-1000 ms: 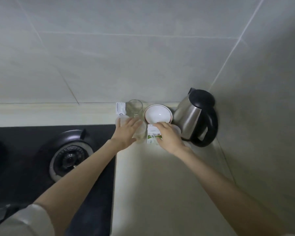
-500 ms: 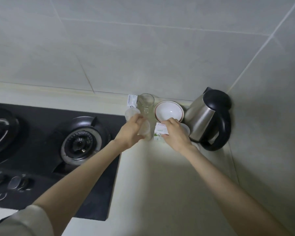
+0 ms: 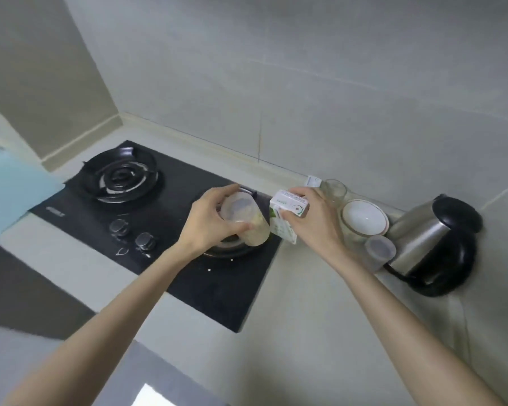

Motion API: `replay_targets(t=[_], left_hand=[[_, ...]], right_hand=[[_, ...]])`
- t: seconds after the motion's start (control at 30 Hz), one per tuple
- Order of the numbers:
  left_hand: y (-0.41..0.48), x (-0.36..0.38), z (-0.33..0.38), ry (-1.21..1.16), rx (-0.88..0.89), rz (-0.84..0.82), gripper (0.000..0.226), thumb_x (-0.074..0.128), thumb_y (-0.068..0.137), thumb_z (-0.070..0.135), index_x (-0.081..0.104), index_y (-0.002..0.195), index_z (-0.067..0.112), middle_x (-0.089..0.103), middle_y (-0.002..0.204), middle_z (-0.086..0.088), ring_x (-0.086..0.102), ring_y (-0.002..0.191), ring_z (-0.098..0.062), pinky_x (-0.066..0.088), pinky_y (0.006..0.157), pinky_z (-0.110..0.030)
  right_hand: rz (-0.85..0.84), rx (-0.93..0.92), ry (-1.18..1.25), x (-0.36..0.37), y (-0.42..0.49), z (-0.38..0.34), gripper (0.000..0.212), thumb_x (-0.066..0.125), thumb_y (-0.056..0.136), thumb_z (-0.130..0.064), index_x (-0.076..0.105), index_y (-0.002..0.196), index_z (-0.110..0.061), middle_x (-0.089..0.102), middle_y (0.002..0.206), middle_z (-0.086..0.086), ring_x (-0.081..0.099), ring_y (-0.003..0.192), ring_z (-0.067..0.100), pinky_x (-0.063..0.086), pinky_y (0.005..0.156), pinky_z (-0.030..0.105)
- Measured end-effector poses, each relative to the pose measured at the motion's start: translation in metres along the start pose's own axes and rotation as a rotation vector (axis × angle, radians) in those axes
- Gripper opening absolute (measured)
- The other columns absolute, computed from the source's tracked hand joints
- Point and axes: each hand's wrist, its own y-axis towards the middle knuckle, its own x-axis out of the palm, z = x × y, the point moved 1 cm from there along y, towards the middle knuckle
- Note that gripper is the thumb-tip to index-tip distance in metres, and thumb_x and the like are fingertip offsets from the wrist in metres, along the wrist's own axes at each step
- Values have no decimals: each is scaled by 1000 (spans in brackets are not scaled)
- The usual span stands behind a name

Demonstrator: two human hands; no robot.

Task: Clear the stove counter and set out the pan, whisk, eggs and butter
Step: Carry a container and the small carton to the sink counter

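Carton [image 3: 289,202]: white with green print, lifted off the counter [image 3: 305,332] at the hob's right edge and pinched from above by the right hand [image 3: 314,224], so it can be carried away in one piece.
Tub: a translucent lidded tub [image 3: 247,221] with pale contents is held tilted above the right burner. The left hand [image 3: 208,221] is wrapped round its lid end, a grip that keeps the lid pressed on.
Pan, whisk, eggs, butter: none can be seen; setting them out looks yet to come.
Hob [image 3: 159,218]: black and two-burner, with nothing standing on the left burner.
Corner cluster: a glass [image 3: 333,190], a white bowl [image 3: 364,216], a small lidded pot [image 3: 379,249] and a steel kettle [image 3: 434,244] stand close together against the wall, with a small white packet [image 3: 313,181] behind the glass. They are probably next to go.
Stage: judged as early clearing, with both hands loaded.
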Motion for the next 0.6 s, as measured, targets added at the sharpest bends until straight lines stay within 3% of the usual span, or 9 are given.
replay_targets(t=[0.17, 0.3, 0.47, 0.6], left_hand=[[-76, -115, -37, -22, -93, 208, 78, 90, 56, 33, 56, 125, 33, 60, 119, 15, 58, 103, 1, 51, 80, -15], [-149, -203, -67, 25, -150, 345, 74, 89, 56, 33, 59, 123, 28, 62, 119, 10, 59, 102, -3, 50, 78, -15], [-261, -314, -111, 73, -244, 522, 75, 90, 53, 36, 59, 121, 31, 63, 117, 15, 59, 104, -3, 53, 90, -29], [-356, -386, -134, 109, -337, 681, 77, 91, 53, 32, 58, 123, 32, 61, 118, 14, 57, 104, -2, 53, 88, -33]], right_hand=[[-128, -147, 124, 61, -23, -106, 43, 77, 74, -25, 63, 115, -22, 65, 114, -7, 59, 103, 8, 46, 94, 26], [-269, -257, 231, 126, -56, -187, 44, 79, 73, -29, 63, 114, -27, 66, 110, -11, 62, 100, 3, 54, 88, 35], [-452, -422, 297, 213, -115, -299, 45, 79, 74, -27, 64, 116, -24, 66, 111, -9, 60, 103, 6, 53, 90, 36], [-590, -492, 386, 277, -172, -382, 45, 81, 73, -24, 65, 115, -21, 65, 107, -12, 59, 99, 3, 53, 89, 34]])
